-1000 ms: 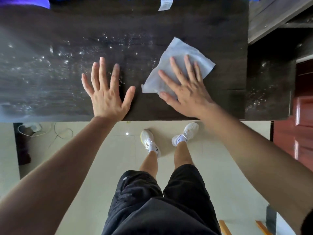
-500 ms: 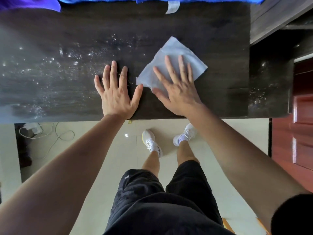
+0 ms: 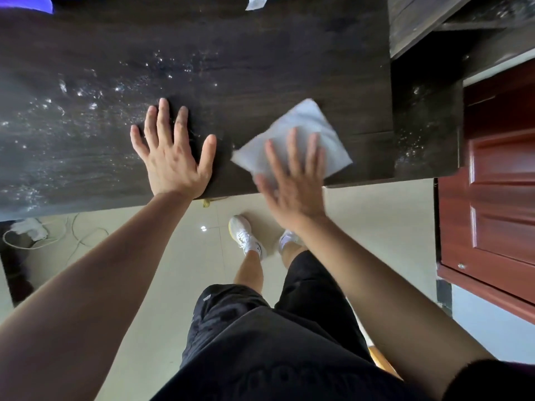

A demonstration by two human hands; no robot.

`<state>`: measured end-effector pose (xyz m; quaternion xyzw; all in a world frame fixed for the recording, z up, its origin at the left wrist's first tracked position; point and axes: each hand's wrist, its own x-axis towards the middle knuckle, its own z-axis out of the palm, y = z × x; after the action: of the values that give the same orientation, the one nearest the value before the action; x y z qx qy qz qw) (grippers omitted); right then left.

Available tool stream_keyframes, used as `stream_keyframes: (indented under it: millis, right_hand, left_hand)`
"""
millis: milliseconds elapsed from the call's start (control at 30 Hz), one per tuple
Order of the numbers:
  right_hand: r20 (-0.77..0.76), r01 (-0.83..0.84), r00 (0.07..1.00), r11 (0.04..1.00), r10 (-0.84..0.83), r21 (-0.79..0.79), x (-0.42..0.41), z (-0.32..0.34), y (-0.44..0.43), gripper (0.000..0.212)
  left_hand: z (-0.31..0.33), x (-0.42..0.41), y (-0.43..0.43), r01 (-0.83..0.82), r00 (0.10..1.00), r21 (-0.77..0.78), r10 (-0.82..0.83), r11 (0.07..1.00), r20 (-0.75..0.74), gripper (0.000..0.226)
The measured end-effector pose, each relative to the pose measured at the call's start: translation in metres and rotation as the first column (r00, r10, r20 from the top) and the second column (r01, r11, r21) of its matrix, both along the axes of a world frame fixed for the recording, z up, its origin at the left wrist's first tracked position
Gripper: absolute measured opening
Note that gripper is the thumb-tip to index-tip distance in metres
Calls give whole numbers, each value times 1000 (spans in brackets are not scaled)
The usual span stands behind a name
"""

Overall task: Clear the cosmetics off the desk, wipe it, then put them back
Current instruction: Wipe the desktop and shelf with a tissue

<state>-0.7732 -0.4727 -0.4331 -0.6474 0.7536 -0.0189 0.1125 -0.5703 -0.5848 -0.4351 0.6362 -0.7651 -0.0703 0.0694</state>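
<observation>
Dark wooden desk [image 3: 275, 53]: my right grip [image 3: 292, 192], spread flat on the white square wipe [image 3: 307, 120], has white specks [image 3: 86, 96] at ten o'clock.

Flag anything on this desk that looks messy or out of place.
The left half of the dark wooden desk is littered with pale specks and smears, away from the white cloth under the right hand near the front right corner.

Dark desk [image 3: 260, 53], white wipe [image 3: 304, 125] atop
</observation>
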Motion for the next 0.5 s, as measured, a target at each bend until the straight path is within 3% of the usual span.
stream_keyframes:
  millis: [167,333,500]
  right_hand:
    - [-21,-302,953,953,302,1,-17,2,-51,68]
    - [-75,-9,997,992,19,128,-116,1,-106,74]
    - [-67,54,997,992,-47,110,-94,3,-102,74]
  left_hand:
    - [-1,2,2,1,1000,-37,-2,999,-22,71]
    - [-4,2,2,-6,1000,-47,5,999,-15,67]
    - [-2,1,2,-19,1000,-60,18,998,-15,66]
